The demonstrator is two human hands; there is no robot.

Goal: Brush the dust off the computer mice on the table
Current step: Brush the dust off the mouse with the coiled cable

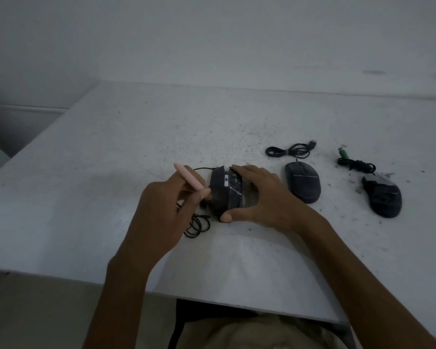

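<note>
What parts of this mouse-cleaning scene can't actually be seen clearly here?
All from the head view:
- Brush bristles: hidden behind the left hand, against the dark mouse.
- That mouse's right side: covered by the right hand.
- Its cable: partly under the left hand; no plug visible.
- Dust on the two other mice: too dim and small to judge.

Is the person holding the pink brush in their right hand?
No, the pink brush is in the left hand, while the right hand steadies the angular black mouse on the table.
</note>
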